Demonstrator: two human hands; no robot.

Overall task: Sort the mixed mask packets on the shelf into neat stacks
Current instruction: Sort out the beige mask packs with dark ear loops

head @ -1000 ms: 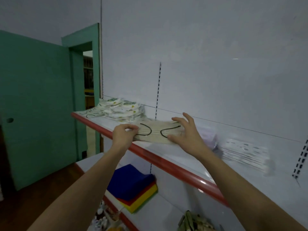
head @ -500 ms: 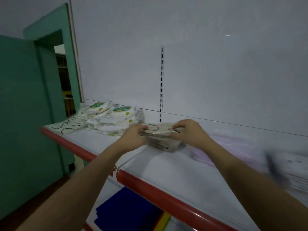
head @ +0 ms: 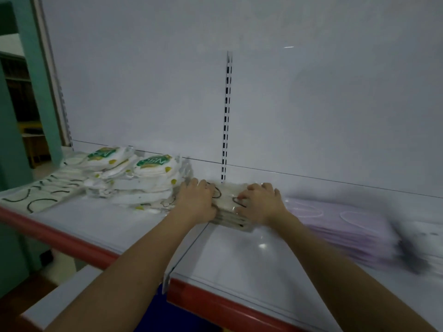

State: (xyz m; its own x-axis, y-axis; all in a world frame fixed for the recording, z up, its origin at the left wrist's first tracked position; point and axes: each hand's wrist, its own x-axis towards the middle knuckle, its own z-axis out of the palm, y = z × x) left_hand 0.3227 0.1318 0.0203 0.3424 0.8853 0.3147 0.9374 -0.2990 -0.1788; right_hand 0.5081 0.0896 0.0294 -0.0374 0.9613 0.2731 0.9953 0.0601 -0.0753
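Item: cream packet stack (head: 231, 215), several flat mask packets with dark ear loops showing through clear wrappers. Location: on the shelf (head: 239, 257), toward the back, just in front of the slotted upright (head: 226, 121), straddling the seam between two shelf panels.

Hold: left hand (head: 195, 203) on the stack's left end, right hand (head: 257, 204) on its right end. The fingers of both hands are curled over the top edges, grasping the stack between them.

Neighbours: a heap of white packets with green labels (head: 143, 178) touching or just beside the left hand; loose cream packets (head: 40, 196) further left near the red shelf edge (head: 72, 240); a purple packet stack (head: 340, 226) just to the right; a blurred white stack (head: 426, 243) at far right.

Handling, as judged: light, thin, floppy; film wrappers probably slick, so layers may slide and fan out. Best taken at both short ends at once, pressing inward and down to square the edges, rather than by one corner.
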